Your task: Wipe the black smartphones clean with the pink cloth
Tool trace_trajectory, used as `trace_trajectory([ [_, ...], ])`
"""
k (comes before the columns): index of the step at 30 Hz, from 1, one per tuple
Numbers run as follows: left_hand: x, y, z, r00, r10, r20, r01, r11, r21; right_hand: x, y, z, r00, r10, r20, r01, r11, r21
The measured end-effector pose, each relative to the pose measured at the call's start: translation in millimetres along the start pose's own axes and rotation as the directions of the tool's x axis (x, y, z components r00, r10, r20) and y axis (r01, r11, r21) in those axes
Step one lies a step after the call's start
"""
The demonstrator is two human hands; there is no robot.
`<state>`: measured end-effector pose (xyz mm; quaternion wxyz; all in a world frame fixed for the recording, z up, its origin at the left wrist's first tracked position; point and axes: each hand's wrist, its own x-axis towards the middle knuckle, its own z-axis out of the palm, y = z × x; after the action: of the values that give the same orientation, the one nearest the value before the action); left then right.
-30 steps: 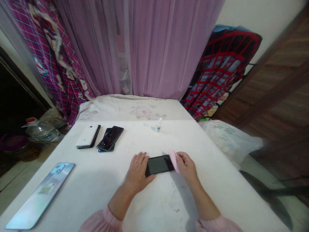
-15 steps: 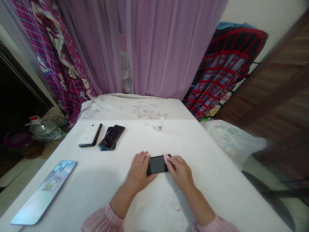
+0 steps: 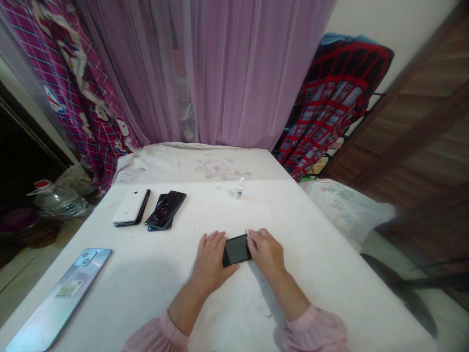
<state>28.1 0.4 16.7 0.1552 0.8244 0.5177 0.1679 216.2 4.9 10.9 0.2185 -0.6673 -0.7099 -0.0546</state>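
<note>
At the centre of the frame, just below the middle, a black phone (image 3: 237, 248) lies screen up on the white-covered counter (image 3: 227, 215). The person's left hand (image 3: 209, 256) brackets its left end between thumb and fingers; the right hand (image 3: 269, 252) pinches a pink cloth (image 3: 247, 233) at its upper right corner. Should the left hand loosen under a sideways push, the phone could skid. A slipping pinch might let bare fingertips smear the glass (the cloth is mostly hidden). A careless reach forward could tip the upright small bottle (image 3: 239, 189).

Counted: one cloth, one small bottle and apparently six phones: the black one, one pale blue phone (image 3: 60, 303) at lower left, and two pairs left of centre, the white phone (image 3: 130, 206) over a dark one and the glossy phone (image 3: 166, 208) over a blue-edged one.
</note>
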Motion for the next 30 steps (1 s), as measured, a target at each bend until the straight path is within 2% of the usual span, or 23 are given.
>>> trace_trajectory([
  [4, 0, 2, 0.0, 1.000, -0.003, -0.006, 0.003, 1.000, 0.006, -8, -15, 5, 0.994, -0.111, 0.014, 0.110, 0.991, 0.080],
  [6, 1, 2, -0.8, 1.000, -0.008, 0.002, 0.008, 1.000, 0.011, -10, -16, 4, 0.993, -0.117, 0.026, 0.114, 0.988, 0.106],
  [12, 1, 2, -1.0, 0.999, -0.025, 0.021, 0.025, 0.999, 0.022, -4, 13, -2, 0.998, 0.057, -0.010, -0.057, 0.998, 0.041],
  [14, 1, 2, 0.0, 1.000, -0.021, 0.019, 0.021, 1.000, 0.023, -3, 17, -2, 0.997, 0.076, -0.018, -0.076, 0.997, 0.015],
  [18, 1, 3, 0.1, 1.000, -0.019, 0.011, 0.019, 1.000, 0.022, -3, -1, 1, 1.000, 0.012, -0.007, -0.012, 1.000, 0.004],
  [21, 1, 3, -1.2, 1.000, -0.019, 0.012, 0.019, 1.000, 0.017, -5, -20, 3, 0.998, -0.066, 0.009, 0.066, 0.996, 0.055],
  [23, 1, 3, -1.6, 1.000, -0.019, 0.012, 0.018, 1.000, 0.015, -6, -24, 2, 0.996, -0.091, 0.019, 0.089, 0.992, 0.087],
  [25, 1, 3, -1.3, 1.000, -0.019, 0.012, 0.018, 1.000, 0.018, -5, -17, 1, 0.997, -0.071, 0.022, 0.068, 0.993, 0.094],
  [30, 1, 3, 0.2, 0.999, -0.024, 0.028, 0.024, 0.999, 0.027, 1, 11, -2, 0.997, 0.075, 0.005, -0.075, 0.997, 0.008],
])
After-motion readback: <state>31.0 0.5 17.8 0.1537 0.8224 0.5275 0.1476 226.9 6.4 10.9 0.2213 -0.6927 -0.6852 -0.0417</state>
